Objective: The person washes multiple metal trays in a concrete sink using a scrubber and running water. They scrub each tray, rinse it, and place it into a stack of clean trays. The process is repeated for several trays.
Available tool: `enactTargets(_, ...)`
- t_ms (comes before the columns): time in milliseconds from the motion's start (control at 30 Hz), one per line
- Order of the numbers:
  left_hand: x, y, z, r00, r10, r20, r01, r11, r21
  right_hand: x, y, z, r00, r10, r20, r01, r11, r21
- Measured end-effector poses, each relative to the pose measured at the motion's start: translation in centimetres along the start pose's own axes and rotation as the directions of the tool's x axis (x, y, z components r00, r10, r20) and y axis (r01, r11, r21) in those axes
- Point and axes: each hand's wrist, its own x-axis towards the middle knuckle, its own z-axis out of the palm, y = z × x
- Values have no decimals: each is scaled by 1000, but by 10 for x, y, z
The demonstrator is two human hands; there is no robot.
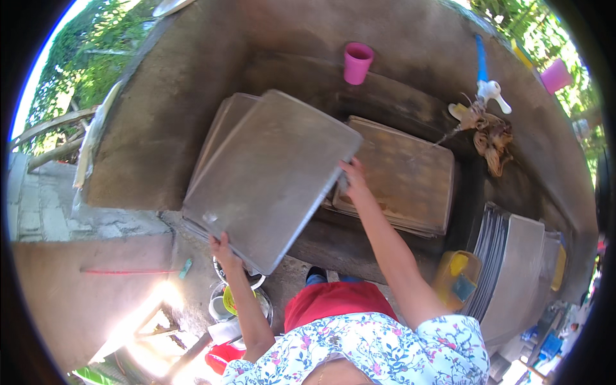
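Held item: one flat, grey, rectangular metal tray with rounded corners, broad face up, at the left part of a brown-grey concrete basin. Long axis runs diagonally, from lower left near the wearer to upper right; one short edge faces the far upper right, the other the near lower left.

Hands, count two, both grasping this tray. Left hand: gripping the near short edge, fingertips over the rim. Right hand: gripping the right long edge, close to the far right corner.

Other trays. Beneath the held one, at upper left, at least two similar grey metal trays, long axes also slanting up to the right; full number hidden. Right of it, one pile of brownish, stained rectangular trays, lying flat, long axis roughly left to right, dipping rightward; layers too tight to count. Far right, one row of grey trays on edge, packed side by side; many, exact count not resolvable.

Pink plastic cups: two, one inside the basin by the back wall, one at the right rim. White tap on a blue pipe: one. Yellow plastic container: one, just beside the upright row, with one blue-green sponge.
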Motion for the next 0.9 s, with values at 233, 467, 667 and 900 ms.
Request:
enactTargets(233,6,28,46,883,448,140,-129,-55,990,11,22,-4,727,-685,31,331,311,-891)
enactTargets(467,-60,-138,292,697,-86,712,-675,256,692,-12,56,-150,506,-348,789,651,-446,-615)
enactTargets(667,-38,-211,298,756,-385,529,-525,125,842,-4,-50,-344,723,-670,171,-139,-383,-913)
enactTargets(900,-36,-209,297,786,-411,461,-403,224,887,136,-13,-224,588,-800,-118,254,322,-912)
